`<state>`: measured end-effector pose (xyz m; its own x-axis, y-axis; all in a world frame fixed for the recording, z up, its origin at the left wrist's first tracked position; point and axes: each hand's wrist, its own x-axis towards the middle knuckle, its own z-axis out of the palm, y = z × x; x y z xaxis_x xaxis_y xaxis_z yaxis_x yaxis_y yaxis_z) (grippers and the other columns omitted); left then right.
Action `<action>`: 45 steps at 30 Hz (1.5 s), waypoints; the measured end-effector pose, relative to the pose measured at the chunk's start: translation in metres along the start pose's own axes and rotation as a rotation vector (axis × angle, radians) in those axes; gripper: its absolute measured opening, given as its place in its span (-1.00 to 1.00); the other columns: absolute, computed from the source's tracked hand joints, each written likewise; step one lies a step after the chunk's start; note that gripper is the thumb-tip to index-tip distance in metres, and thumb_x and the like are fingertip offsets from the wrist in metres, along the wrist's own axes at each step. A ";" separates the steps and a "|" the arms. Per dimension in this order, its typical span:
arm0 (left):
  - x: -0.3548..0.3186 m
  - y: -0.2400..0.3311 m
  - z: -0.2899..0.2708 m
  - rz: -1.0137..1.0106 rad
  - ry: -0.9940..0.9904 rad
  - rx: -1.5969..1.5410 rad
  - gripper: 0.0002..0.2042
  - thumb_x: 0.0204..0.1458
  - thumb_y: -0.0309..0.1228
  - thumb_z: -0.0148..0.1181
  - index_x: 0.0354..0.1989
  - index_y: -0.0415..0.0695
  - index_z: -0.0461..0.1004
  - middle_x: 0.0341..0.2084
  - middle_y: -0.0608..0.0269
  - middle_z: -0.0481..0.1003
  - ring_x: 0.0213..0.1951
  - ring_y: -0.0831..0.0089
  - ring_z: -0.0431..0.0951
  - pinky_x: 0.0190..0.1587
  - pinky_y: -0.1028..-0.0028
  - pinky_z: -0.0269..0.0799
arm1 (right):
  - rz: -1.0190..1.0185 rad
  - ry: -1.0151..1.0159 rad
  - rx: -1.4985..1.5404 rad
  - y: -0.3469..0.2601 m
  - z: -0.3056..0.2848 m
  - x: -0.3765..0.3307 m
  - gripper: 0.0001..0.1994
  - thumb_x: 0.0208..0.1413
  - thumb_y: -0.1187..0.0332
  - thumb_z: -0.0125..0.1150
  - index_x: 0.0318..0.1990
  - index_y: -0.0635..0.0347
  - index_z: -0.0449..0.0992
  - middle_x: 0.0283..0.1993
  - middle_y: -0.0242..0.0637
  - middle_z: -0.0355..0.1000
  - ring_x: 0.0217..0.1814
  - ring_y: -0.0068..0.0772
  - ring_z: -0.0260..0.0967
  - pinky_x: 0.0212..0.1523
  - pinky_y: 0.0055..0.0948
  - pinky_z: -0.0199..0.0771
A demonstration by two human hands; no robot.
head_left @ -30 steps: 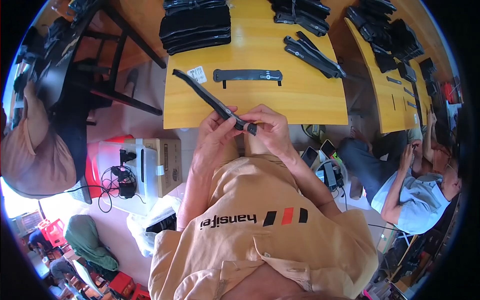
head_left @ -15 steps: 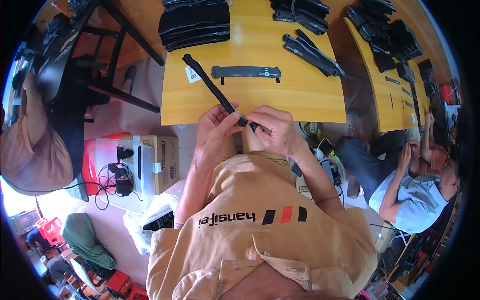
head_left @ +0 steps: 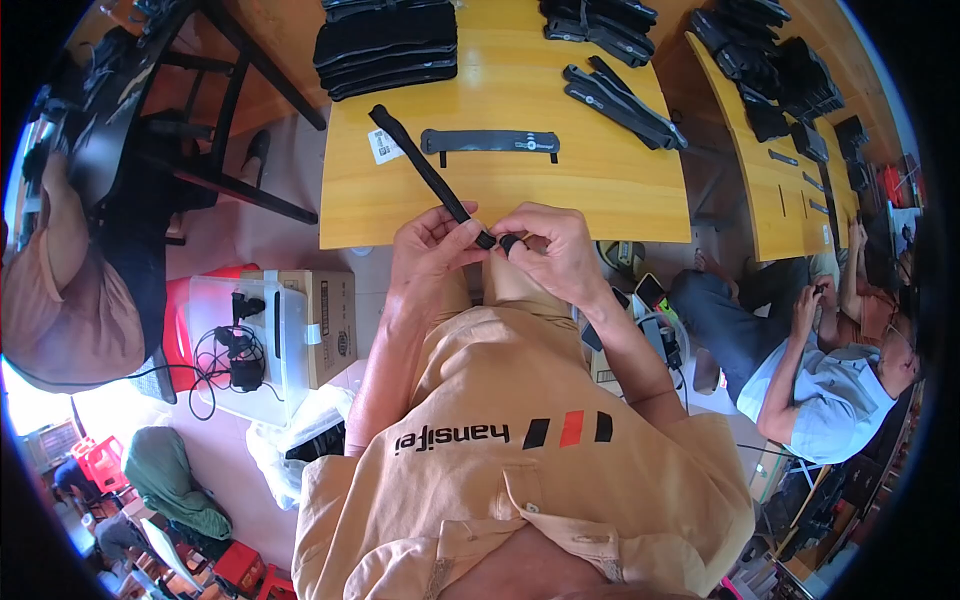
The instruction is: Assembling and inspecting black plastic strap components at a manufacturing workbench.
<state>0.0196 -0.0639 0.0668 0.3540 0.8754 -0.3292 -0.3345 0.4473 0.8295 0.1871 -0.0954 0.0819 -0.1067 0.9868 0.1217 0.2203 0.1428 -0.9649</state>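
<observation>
Since the earlier frames the long black strap (head_left: 425, 172) has swung: its far end now lies higher on the table, beside the white tag (head_left: 383, 147), and both hands have drawn a little closer to the near edge of the yellow wooden table (head_left: 600, 190).

The left hand (head_left: 430, 250) comes up from the lower edge with the forearm bare and the wrist bent inward; its thumb and fingertips are pressed together on the near end of the strap, just off the near edge of the table. The right hand (head_left: 555, 250) mirrors it, palm turned toward the left hand, fingers curled; its thumb and forefinger pinch a small black piece (head_left: 508, 242) at the strap's tip. The two hands almost touch, knuckles facing each other, above the person's lap.

The strap runs in a straight diagonal from the hands across the near-left part of the table toward its left edge. Just beyond it a flat grey band (head_left: 490, 143) lies crosswise in the middle of the table. At the far-left corner stands a stack of black straps (head_left: 385, 45); toward the far-right edge lie a few loose dark straps (head_left: 620, 95).

Left of the table, on the floor, a clear plastic bin (head_left: 245, 340) sits beside a cardboard box (head_left: 325, 325). To the right, a seated person in a light blue shirt (head_left: 820, 385) is bent over something held in the hands.
</observation>
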 end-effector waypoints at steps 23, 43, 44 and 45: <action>-0.021 -0.006 -0.038 -0.096 0.012 0.189 -0.70 0.12 -0.24 -0.01 -0.45 -0.26 0.41 -0.66 0.28 0.39 -0.65 0.57 0.37 -0.59 0.62 0.29 | -0.238 0.003 -0.274 0.011 0.047 0.009 -0.83 -0.23 0.65 0.12 -0.38 0.33 0.44 -0.48 -0.21 0.36 -0.54 -0.29 0.35 -0.54 -0.48 0.34; -0.021 -0.010 -0.034 -0.041 -0.022 0.288 -0.74 0.17 -0.28 -0.09 -0.39 -0.23 0.39 -0.67 0.35 0.35 -0.65 0.63 0.34 -0.59 0.65 0.28 | -0.263 0.052 -0.287 0.012 0.054 0.008 -0.83 -0.20 0.64 0.12 -0.36 0.31 0.40 -0.47 -0.20 0.31 -0.50 -0.27 0.34 -0.51 -0.46 0.34; -0.021 -0.010 -0.034 -0.003 -0.026 0.291 -0.74 0.18 -0.29 -0.10 -0.39 -0.23 0.38 -0.67 0.36 0.34 -0.65 0.64 0.34 -0.59 0.65 0.27 | -0.264 0.052 -0.287 0.011 0.055 0.009 -0.83 -0.20 0.64 0.12 -0.36 0.31 0.40 -0.47 -0.20 0.31 -0.50 -0.27 0.34 -0.51 -0.46 0.34; -0.022 -0.012 -0.034 -0.003 -0.025 0.292 -0.74 0.18 -0.29 -0.10 -0.39 -0.23 0.38 -0.67 0.36 0.34 -0.65 0.64 0.34 -0.59 0.65 0.27 | -0.233 0.047 -0.289 0.011 0.057 0.009 -0.82 -0.20 0.64 0.11 -0.35 0.31 0.39 -0.47 -0.19 0.31 -0.50 -0.25 0.34 -0.50 -0.44 0.35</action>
<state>-0.0139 -0.0820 0.0485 0.3774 0.8677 -0.3235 -0.0692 0.3748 0.9245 0.1336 -0.0892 0.0592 -0.1428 0.9269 0.3470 0.4611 0.3726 -0.8053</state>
